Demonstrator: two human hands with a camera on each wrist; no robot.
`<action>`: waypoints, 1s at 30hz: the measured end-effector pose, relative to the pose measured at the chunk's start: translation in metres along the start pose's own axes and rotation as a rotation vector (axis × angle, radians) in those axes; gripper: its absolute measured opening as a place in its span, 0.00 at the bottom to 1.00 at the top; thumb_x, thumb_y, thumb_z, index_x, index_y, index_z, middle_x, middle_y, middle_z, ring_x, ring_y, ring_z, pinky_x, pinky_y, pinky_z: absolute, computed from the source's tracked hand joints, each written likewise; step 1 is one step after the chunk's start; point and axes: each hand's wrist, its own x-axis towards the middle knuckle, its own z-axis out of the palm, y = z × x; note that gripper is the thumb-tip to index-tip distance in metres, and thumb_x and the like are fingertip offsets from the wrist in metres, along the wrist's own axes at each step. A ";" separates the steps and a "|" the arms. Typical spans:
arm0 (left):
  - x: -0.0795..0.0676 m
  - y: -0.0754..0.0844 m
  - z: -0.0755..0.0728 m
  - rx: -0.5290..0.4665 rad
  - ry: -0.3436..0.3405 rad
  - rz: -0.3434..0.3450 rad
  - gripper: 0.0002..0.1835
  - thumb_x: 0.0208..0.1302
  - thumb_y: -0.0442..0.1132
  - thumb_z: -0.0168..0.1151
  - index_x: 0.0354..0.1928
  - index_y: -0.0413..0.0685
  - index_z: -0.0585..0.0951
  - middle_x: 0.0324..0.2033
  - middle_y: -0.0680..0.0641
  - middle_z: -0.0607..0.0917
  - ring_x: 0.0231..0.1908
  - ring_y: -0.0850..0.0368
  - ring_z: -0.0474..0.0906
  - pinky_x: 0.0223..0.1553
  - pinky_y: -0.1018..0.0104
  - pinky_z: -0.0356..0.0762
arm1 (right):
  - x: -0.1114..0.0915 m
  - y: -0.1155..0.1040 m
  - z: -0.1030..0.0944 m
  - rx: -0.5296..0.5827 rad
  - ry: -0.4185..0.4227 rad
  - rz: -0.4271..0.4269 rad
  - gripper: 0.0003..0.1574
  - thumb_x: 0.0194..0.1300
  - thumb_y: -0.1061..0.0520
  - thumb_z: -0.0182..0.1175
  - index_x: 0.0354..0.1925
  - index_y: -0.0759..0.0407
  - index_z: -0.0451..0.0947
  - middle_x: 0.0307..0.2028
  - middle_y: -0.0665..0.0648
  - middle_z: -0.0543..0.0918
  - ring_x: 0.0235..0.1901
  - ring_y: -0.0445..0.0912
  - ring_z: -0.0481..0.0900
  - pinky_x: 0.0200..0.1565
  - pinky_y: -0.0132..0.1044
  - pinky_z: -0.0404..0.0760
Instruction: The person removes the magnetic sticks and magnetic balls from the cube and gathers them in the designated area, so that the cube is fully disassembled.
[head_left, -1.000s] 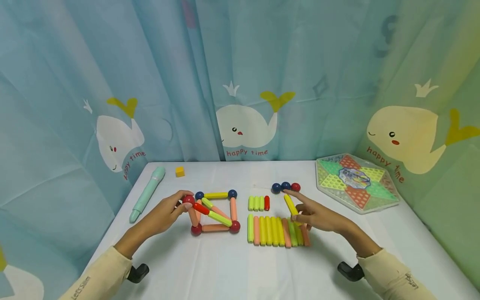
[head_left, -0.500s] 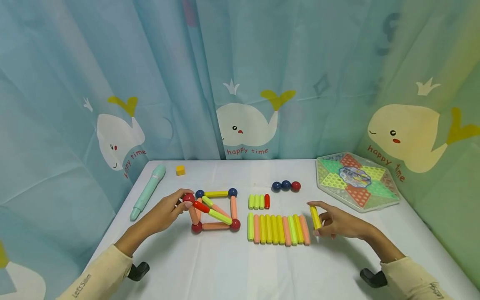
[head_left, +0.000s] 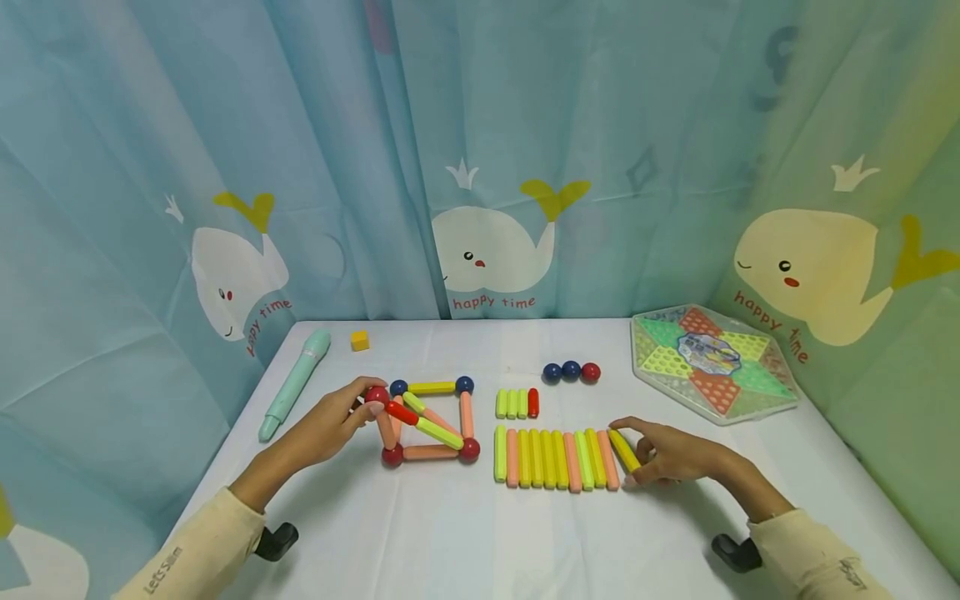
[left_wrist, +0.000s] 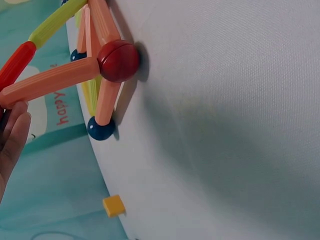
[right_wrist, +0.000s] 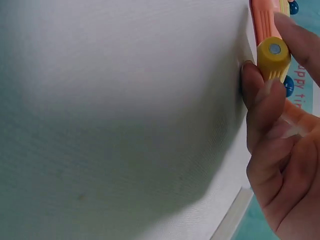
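Observation:
In the head view my left hand (head_left: 333, 427) pinches a red ball (head_left: 377, 395) at the raised corner of a magnetic stick-and-ball frame (head_left: 431, 452). Its base is a square of sticks with blue and red balls at the corners. From the held ball a red stick (head_left: 402, 413) and a lime stick slope down to the right. My right hand (head_left: 671, 454) pinches a yellow magnetic stick (head_left: 625, 451), tilted, at the right end of a row of sticks (head_left: 557, 460). The right wrist view shows the yellow stick's round metal-tipped end (right_wrist: 274, 49) between thumb and fingers.
Behind the row lie several short sticks (head_left: 517, 403), and farther back two blue balls (head_left: 562, 372) and a red ball (head_left: 591, 372). A hexagonal board game (head_left: 712, 362) is at back right. A mint-green tube (head_left: 296, 385) and yellow cube (head_left: 360, 340) lie at back left.
My right hand has carried the yellow stick from above the row out to the right, then lowered it beside the row's right end. My left hand has kept its hold on the red ball.

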 end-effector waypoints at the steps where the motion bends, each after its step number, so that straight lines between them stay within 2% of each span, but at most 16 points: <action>1: 0.000 0.000 0.000 0.000 0.000 -0.004 0.25 0.74 0.53 0.54 0.65 0.47 0.70 0.45 0.49 0.83 0.44 0.49 0.81 0.46 0.60 0.82 | 0.000 -0.001 0.000 -0.002 0.001 0.010 0.54 0.61 0.54 0.71 0.74 0.66 0.52 0.28 0.54 0.76 0.18 0.39 0.70 0.21 0.30 0.70; 6: 0.000 -0.001 0.000 0.006 -0.005 -0.029 0.26 0.73 0.53 0.55 0.66 0.47 0.70 0.46 0.48 0.83 0.45 0.46 0.81 0.46 0.60 0.84 | 0.000 -0.002 0.002 -0.009 0.006 0.089 0.59 0.56 0.54 0.74 0.75 0.64 0.52 0.32 0.56 0.78 0.25 0.44 0.74 0.26 0.34 0.74; 10: 0.000 0.000 0.000 0.008 -0.004 -0.031 0.26 0.73 0.53 0.55 0.65 0.47 0.70 0.46 0.48 0.83 0.46 0.47 0.81 0.46 0.62 0.83 | 0.000 -0.004 0.002 -0.017 0.000 0.120 0.60 0.54 0.55 0.75 0.75 0.64 0.52 0.34 0.57 0.79 0.29 0.47 0.76 0.31 0.35 0.75; 15: -0.002 0.000 0.000 0.005 -0.003 -0.024 0.25 0.73 0.53 0.55 0.65 0.48 0.70 0.45 0.49 0.83 0.45 0.49 0.81 0.44 0.64 0.82 | -0.001 -0.008 0.003 -0.024 -0.002 0.096 0.59 0.54 0.56 0.76 0.74 0.66 0.53 0.34 0.57 0.81 0.31 0.48 0.76 0.33 0.36 0.76; 23: -0.003 0.001 0.001 0.033 0.019 -0.002 0.23 0.74 0.50 0.55 0.65 0.48 0.71 0.45 0.51 0.83 0.43 0.56 0.78 0.45 0.64 0.82 | 0.003 -0.010 0.008 -0.048 0.023 0.057 0.59 0.54 0.54 0.76 0.72 0.66 0.53 0.31 0.54 0.79 0.29 0.44 0.73 0.30 0.32 0.72; 30: 0.000 -0.001 0.000 0.028 -0.001 0.002 0.25 0.75 0.52 0.54 0.67 0.49 0.70 0.46 0.51 0.83 0.45 0.53 0.79 0.46 0.64 0.82 | 0.002 -0.011 0.011 -0.033 0.040 0.051 0.59 0.53 0.57 0.76 0.73 0.70 0.54 0.31 0.54 0.79 0.30 0.45 0.74 0.31 0.32 0.72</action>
